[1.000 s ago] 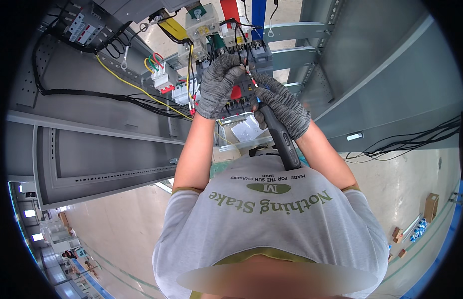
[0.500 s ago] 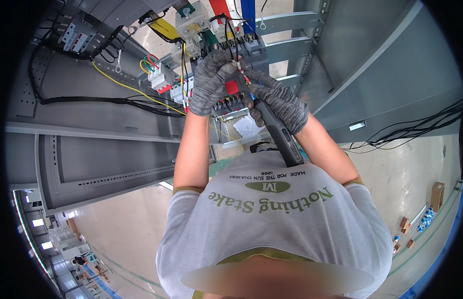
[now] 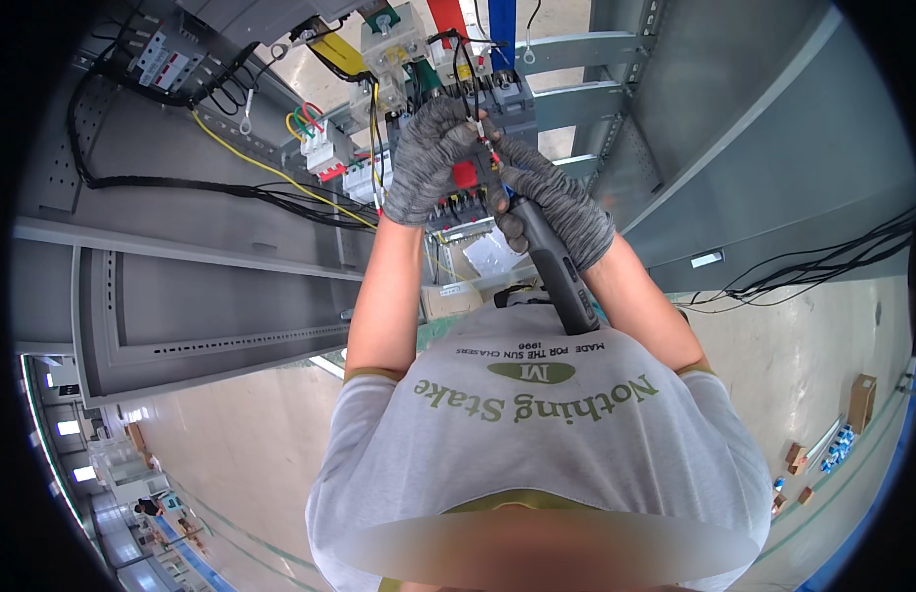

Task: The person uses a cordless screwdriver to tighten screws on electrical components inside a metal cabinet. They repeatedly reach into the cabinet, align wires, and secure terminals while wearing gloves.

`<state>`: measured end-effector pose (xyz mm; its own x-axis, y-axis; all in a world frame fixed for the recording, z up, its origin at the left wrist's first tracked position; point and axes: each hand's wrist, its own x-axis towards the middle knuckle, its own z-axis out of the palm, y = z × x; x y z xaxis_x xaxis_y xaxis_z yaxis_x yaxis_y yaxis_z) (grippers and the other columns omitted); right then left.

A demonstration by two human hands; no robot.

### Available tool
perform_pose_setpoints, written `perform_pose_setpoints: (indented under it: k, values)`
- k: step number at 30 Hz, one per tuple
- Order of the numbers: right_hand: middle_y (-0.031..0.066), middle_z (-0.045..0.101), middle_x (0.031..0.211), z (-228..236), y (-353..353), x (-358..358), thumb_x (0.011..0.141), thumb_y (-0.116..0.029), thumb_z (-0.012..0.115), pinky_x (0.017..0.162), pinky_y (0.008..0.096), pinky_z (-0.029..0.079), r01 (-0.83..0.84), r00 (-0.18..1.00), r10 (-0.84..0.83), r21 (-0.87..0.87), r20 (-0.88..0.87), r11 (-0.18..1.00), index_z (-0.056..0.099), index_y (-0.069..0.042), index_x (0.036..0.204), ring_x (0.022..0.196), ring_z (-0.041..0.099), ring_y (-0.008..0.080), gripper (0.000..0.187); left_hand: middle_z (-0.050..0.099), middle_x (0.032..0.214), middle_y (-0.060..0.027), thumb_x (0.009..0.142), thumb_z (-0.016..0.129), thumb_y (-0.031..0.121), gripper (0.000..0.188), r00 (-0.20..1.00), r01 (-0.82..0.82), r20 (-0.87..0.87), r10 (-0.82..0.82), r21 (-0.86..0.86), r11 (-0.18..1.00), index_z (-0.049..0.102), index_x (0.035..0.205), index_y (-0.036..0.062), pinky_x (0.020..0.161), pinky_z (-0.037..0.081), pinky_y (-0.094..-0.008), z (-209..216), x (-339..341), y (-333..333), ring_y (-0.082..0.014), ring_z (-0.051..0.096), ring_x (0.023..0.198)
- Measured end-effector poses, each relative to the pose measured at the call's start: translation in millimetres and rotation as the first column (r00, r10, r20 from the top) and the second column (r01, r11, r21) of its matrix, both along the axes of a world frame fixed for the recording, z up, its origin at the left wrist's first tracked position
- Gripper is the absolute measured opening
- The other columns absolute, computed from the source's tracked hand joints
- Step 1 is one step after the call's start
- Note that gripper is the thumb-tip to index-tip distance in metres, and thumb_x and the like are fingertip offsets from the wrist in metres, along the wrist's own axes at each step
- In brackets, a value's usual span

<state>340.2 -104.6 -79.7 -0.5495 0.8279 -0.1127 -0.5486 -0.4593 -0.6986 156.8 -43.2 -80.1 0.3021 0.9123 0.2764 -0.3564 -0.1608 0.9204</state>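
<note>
My left hand (image 3: 428, 163), in a grey knit glove, is closed with its fingertips pinching a black wire (image 3: 470, 94) with a white and red end. My right hand (image 3: 561, 207), gloved alike, is wrapped round a slim dark grey electric screwdriver (image 3: 558, 266). The screwdriver's handle points back toward my shirt, and its front end lies beside the wire end. Its very tip is too small to make out. Both hands are over a dark circuit breaker (image 3: 515, 104) with a red square (image 3: 464, 175) on its front. My left hand hides part of the breaker.
Yellow, green, red and blue busbars (image 3: 445, 15) stand beyond the breaker. Small white breakers (image 3: 325, 153) with coloured wires are to the left. A black cable bundle (image 3: 211, 182) crosses the grey cabinet panel. More loose black cables (image 3: 823, 259) hang at the right. Cardboard boxes (image 3: 862, 403) lie on the floor.
The whole view has shifted slightly. Both hands keep nearly the same place at the breaker, with the wire and the screwdriver still held.
</note>
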Motion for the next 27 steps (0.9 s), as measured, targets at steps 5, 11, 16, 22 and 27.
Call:
perform_pose_setpoints:
  k: [5, 11, 16, 22, 27]
  values:
    - [0.0084, 0.057, 0.074, 7.3, 1.3, 5.9, 0.093, -0.013, 0.053, 0.042, 0.0280, 0.049, -0.009, 1.000, 0.010, 0.020, -0.027, 1.000, 0.039, -0.017, 0.141, 0.051, 0.057, 0.0169, 0.050, 0.066, 0.100, -0.0065, 0.085, 0.068, 0.006, 0.019, 0.977, -0.166, -0.121, 0.176, 0.088, 0.982, 0.062, 0.102, 0.0046, 0.082, 0.051, -0.0296, 1.1, 7.4, -4.0, -0.0163, 0.063, 0.091]
    - [0.0094, 0.059, 0.075, 12.4, -5.3, 1.4, 0.094, -0.010, 0.049, 0.042, 0.0277, 0.049, 0.091, 0.992, -0.093, 0.030, 0.084, 0.995, 0.042, -0.013, 0.138, 0.051, 0.057, 0.0165, 0.044, 0.068, 0.100, -0.0060, 0.085, 0.065, 0.000, 0.018, 0.877, -0.409, -0.183, 0.444, 0.202, 0.890, 0.064, 0.103, 0.0042, 0.083, 0.050, -0.0272, 3.0, 17.7, -18.7, -0.0131, 0.062, 0.090]
    - [0.0096, 0.060, 0.075, 8.0, -3.2, 0.0, 0.095, -0.008, 0.047, 0.043, 0.0278, 0.049, 0.088, 0.995, -0.088, 0.005, 0.055, 0.996, 0.041, -0.012, 0.138, 0.051, 0.058, 0.0165, 0.043, 0.068, 0.099, -0.0060, 0.087, 0.064, 0.000, 0.018, 0.899, -0.412, -0.086, 0.430, 0.165, 0.896, 0.064, 0.104, 0.0041, 0.082, 0.051, -0.0276, -1.9, 20.6, -14.3, -0.0129, 0.063, 0.090]
    - [0.0093, 0.060, 0.075, 9.5, -0.8, 4.0, 0.095, -0.009, 0.047, 0.043, 0.0284, 0.049, 0.077, 0.992, -0.079, 0.022, 0.096, 0.997, 0.041, -0.013, 0.137, 0.052, 0.059, 0.0164, 0.043, 0.068, 0.098, -0.0062, 0.087, 0.063, 0.000, 0.017, 0.922, -0.340, -0.119, 0.368, 0.202, 0.918, 0.064, 0.103, 0.0029, 0.082, 0.051, -0.0284, -7.9, 16.6, -5.9, -0.0139, 0.064, 0.089]
    - [0.0094, 0.060, 0.076, 6.7, 1.6, 7.0, 0.095, -0.010, 0.048, 0.044, 0.0291, 0.050, 0.054, 0.996, -0.055, 0.020, 0.074, 0.998, 0.041, -0.013, 0.136, 0.053, 0.059, 0.0169, 0.042, 0.068, 0.097, -0.0070, 0.086, 0.063, 0.000, 0.016, 0.969, -0.201, -0.108, 0.222, 0.179, 0.963, 0.065, 0.103, 0.0009, 0.084, 0.051, -0.0292, -3.3, 12.2, -1.9, -0.0152, 0.064, 0.090]
